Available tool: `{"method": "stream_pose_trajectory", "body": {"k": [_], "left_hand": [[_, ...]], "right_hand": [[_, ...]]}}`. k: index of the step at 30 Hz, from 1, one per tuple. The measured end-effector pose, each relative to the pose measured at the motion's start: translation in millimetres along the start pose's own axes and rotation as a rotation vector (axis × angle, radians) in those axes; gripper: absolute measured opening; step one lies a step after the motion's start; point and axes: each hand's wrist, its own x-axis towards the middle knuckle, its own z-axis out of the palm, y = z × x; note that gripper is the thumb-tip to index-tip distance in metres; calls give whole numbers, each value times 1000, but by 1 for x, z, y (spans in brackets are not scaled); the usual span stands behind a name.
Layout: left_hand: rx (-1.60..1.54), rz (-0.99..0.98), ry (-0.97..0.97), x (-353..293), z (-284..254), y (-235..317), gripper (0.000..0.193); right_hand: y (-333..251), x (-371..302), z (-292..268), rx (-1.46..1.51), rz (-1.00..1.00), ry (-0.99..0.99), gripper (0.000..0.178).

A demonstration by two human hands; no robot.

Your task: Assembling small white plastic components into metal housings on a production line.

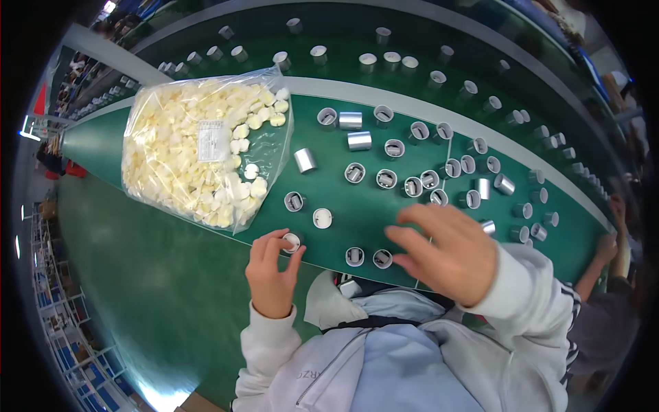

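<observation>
At the table's near edge, my left hand (270, 278) pinches a small metal cup (292, 243) with a white piece in its mouth between thumb and fingers. Just beyond it stands another cup with a white round insert (322, 218). My right hand (449, 253) hovers over the table with thumb and fingers apart, and nothing shows between them. Closest to its thumb is an open cup (382, 259) with a grey part inside; a similar cup (354, 257) stands to its left. The right hand's palm side is hidden from view.
A clear plastic bag (264, 196) full of cream-white round caps (178, 144) lies on the green table (350, 230) at the left. Several silver cups, some lying on their sides (304, 161), spread across the right. Behind, a green conveyor (343, 72) carries more cups. Another person's arm (596, 268) reaches in at the far right.
</observation>
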Motion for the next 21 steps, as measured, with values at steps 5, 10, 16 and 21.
{"method": "stream_pose_trajectory", "body": {"k": [5,10,16,21], "left_hand": [[-66,-88,46,-3,19,-12,28],[-62,-21,-28,15,5,11,38],[-10,10,37,80,3,-14,23],[119,123,-122,120,49,-39,28]], "right_hand": [[-3,-68,-33,29,306,165,35],[-8,-136,-19,123,792,714,19],[15,-159,-1,21,885,788,19],[7,-189,3,4,1007,684,24]]}}
